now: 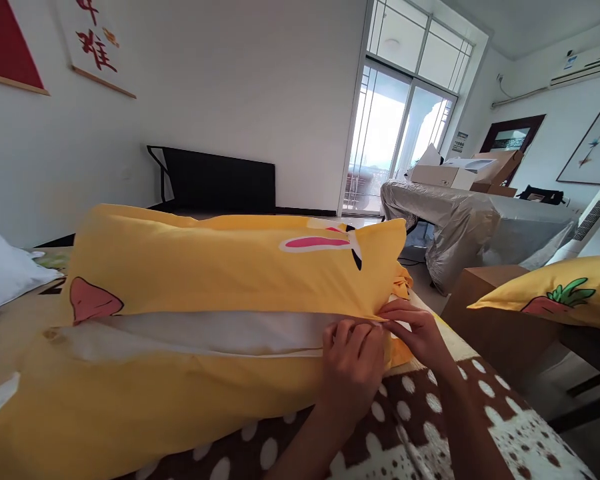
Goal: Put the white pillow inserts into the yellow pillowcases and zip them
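Observation:
A yellow pillowcase (220, 267) with pink cartoon prints lies across a brown dotted blanket (430, 427). Its long opening gapes and shows the white pillow (205, 333) inside. My left hand (353, 367) is closed on the lower edge of the opening near its right end. My right hand (415, 330) pinches the upper edge of the opening right beside it. Both hands meet at the right end of the opening.
A second yellow pillow (550, 293) with a carrot print rests on a brown box (485, 313) at the right. A white pillow (5, 267) lies at the far left. Behind stand a plastic-covered sofa (455, 220) with cardboard boxes, a glass balcony door (395, 133) and a black panel (220, 180).

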A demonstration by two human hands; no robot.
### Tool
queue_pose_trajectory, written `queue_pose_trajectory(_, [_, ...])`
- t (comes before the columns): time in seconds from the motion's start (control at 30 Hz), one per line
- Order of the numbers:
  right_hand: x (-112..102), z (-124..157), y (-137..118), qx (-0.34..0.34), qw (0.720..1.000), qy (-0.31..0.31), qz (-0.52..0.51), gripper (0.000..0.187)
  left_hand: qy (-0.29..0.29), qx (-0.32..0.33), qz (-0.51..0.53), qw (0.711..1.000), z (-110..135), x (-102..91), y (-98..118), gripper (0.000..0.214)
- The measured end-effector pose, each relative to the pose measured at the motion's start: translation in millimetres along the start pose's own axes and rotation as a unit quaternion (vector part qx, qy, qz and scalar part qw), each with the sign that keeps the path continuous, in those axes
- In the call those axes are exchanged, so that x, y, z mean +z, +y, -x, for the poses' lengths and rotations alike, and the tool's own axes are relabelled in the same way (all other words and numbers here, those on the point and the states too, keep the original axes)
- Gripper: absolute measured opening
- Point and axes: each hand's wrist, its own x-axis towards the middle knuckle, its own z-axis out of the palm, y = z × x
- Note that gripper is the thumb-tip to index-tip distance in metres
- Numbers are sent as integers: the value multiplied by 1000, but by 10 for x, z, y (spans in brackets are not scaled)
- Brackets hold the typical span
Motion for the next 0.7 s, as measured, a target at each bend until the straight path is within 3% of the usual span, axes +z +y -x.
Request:
queue_pose_trajectory(0.17, [231,-23,2,102,986,77,-106,23,-13,57,-45,997,9,12,-45,11])
queue_pose_trajectory(0.27, [401,-33,-24,127,974,129,-137,24,-24,90,-34,995,0,13,-63,19])
queue_pose_trajectory(0.4, [476,-37,-24,108,977,154,-101,22,-18,46,-27,998,-31,-2,-62,12])
queue_pose_trajectory(0.6, [420,-36,6,84,982,166,-40,13,-19,15,-72,997,-52,-33,-96,8])
queue_pose_trajectory(0.7, [351,-46,-8,33,988,142,-56,14,-13,5,-91,996,-71,-45,-136,7])
